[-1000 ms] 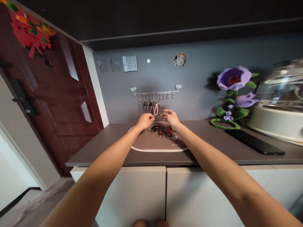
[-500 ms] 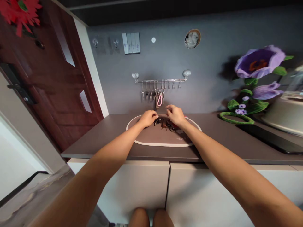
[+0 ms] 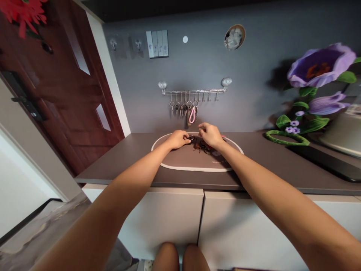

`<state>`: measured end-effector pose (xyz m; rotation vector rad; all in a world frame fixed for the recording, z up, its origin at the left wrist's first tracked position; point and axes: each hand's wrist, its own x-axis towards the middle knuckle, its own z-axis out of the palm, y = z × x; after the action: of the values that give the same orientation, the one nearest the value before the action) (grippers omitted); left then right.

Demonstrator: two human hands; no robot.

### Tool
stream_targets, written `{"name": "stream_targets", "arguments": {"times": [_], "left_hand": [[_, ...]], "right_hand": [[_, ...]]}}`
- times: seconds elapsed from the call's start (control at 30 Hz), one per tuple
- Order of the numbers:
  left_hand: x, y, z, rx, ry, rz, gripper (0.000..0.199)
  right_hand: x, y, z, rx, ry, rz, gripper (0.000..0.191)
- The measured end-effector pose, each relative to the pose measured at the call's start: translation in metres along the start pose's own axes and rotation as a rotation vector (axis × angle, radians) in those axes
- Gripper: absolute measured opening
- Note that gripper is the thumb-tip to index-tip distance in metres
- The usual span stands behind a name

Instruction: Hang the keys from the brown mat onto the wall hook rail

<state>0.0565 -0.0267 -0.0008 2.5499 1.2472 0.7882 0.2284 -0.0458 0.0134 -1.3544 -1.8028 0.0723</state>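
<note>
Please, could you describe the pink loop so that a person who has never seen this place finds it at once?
On the grey wall behind the counter, find the clear rail. Keys hang along its left half, and the loop hangs near the right end of that row. Its pink colour sets it apart from the keys beside it.

Mat (image 3: pixel 180 160): on tabletop (image 3: pixel 126 158), below hook rail (image 3: pixel 210 91)
Key bunches (image 3: pixel 207 149): on mat
Hanging keys (image 3: pixel 172 108): hook rail's left part
Flowers (image 3: pixel 321 69): right of mat
Door (image 3: pixel 70 101): left of tabletop
</note>
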Motion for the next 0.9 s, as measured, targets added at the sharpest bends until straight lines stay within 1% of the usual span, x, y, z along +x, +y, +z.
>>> {"name": "stream_targets", "arguments": {"times": [0.17,0.27,0.43,0.67,0.77,0.9], "left_hand": [[0.001,0.001,-0.005,0.082,0.017,0.041,0.023],[0.002,0.003,-0.008,0.051,0.037,0.016,0.026],[0.003,0.004,-0.009,-0.193,0.089,-0.093,0.022],[0.004,0.007,-0.011,-0.643,0.186,-0.207,0.015],[0.004,0.01,-0.016,-0.776,0.226,-0.271,0.012],[0.005,0.011,-0.022,-0.913,0.271,-0.284,0.012]], "right_hand": [[-0.002,-0.005,-0.002,-0.034,-0.017,0.012,0.024],[-0.004,-0.008,-0.003,-0.042,-0.029,0.008,0.027],[-0.005,-0.009,-0.004,-0.087,-0.061,-0.015,0.03],[-0.005,-0.006,-0.001,-0.06,-0.053,-0.041,0.028],[-0.005,-0.007,0.0,-0.032,-0.032,-0.079,0.025],[-0.008,-0.011,0.0,0.041,-0.014,-0.175,0.018]]}}
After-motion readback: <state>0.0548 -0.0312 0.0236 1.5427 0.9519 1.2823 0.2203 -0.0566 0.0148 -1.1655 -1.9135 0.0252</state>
